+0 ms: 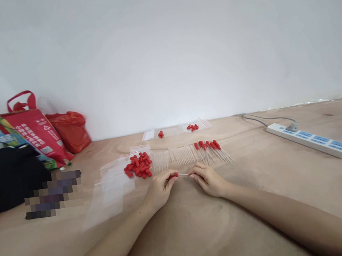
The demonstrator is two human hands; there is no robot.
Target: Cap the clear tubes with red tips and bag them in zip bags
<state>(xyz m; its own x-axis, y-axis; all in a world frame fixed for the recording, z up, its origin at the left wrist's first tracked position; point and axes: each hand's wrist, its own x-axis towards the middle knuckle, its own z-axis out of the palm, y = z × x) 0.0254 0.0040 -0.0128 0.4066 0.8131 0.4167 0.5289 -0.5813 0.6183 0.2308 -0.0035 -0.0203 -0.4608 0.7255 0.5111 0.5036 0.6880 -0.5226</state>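
Between my two hands lies a dropper, its thin clear glass tube [183, 175] joined to or touching a red rubber bulb [173, 176]. My left hand [162, 187] is closed on the bulb. The fingers of my right hand [206, 178] pinch the tube's other end. Just beyond my left hand is a pile of loose red rubber bulbs [138, 165]. Bare glass tubes [183, 154] lie in a row past my hands. To their right are several droppers [212, 150] with red bulbs on their tubes.
Clear plastic bags [111, 197] lie flat on the left of the wooden table [185, 242]. By the wall are more bagged bulbs and tubes [192, 127]. A white power strip [311, 140] with a plug and cable lies right. Red shopping bags [37, 132] and a black bag [11, 176] stand left.
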